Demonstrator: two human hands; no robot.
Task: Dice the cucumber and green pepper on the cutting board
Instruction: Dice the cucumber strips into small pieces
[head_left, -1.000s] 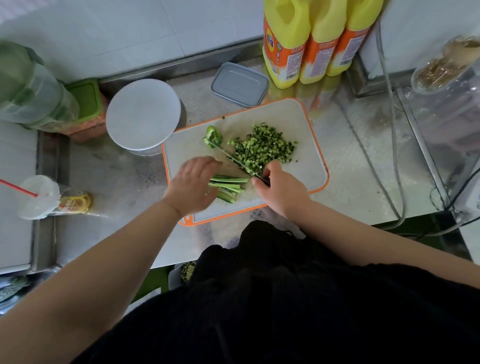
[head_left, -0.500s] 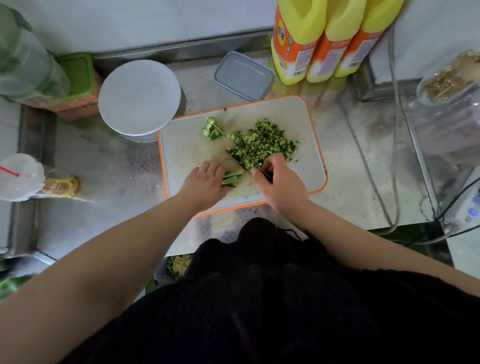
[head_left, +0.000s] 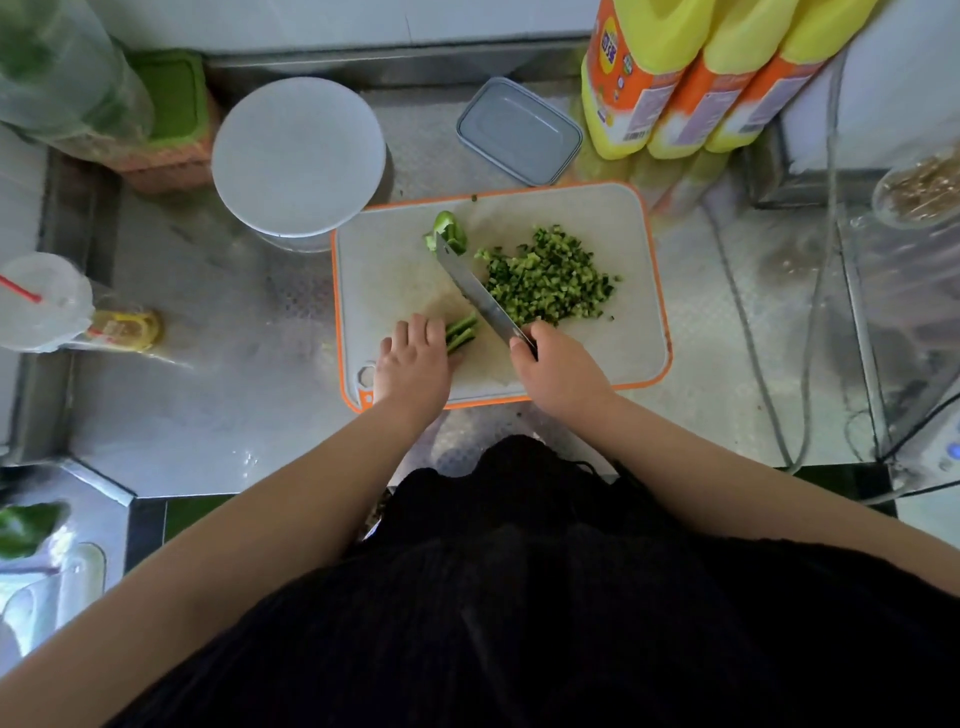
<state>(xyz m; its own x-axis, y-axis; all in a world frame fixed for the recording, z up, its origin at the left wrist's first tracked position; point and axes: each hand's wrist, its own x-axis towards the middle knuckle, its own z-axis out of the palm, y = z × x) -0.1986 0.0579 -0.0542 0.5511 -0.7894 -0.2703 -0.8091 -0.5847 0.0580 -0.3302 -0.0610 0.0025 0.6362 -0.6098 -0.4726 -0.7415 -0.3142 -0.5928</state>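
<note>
On the white plastic cutting board with the orange rim (head_left: 639, 291), your left hand (head_left: 413, 364) is pressing down on a small bundle of green cucumber strips (head_left: 461, 332), fingers curled over their near ends so only the cut tips are showing just beside your knuckles. Your right hand (head_left: 561, 371) is gripping the handle of the steel kitchen knife (head_left: 480, 296), fingers wrapped fully around it. The blade is lying flat-side up, slanting away from you between the strips and the heap of finely diced green cucumber (head_left: 550, 280), which is sitting toward the board's right half. The blade's tip is reaching a chunk of green pepper (head_left: 451, 231) near the far edge of the board. Beyond the board, a round white lidded container (head_left: 298, 156) and a grey rectangular plastic lid (head_left: 519, 130) are sitting on the steel counter (head_left: 208, 405), with three yellow bottles with orange labels (head_left: 691, 78) standing at the back right.
</note>
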